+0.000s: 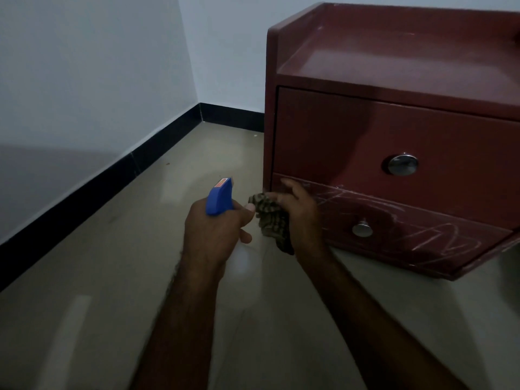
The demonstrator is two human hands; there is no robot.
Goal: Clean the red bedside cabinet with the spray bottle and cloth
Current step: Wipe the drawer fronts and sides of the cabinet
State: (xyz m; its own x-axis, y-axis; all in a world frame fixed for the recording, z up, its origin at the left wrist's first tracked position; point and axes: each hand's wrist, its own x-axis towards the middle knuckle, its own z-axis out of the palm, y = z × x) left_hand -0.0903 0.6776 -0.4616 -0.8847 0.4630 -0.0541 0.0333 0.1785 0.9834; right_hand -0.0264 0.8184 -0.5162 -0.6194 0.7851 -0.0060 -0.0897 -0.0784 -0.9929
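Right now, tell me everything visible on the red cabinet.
The red cabinet stands on the tiled floor by a wall corner. Glossy, wood-like panels; raised rim round the top. Two drawers, both looking shut, each with a round metal knob. White scribbles cover the lower drawer front. The right hand, holding a cloth, reaches its left edge.
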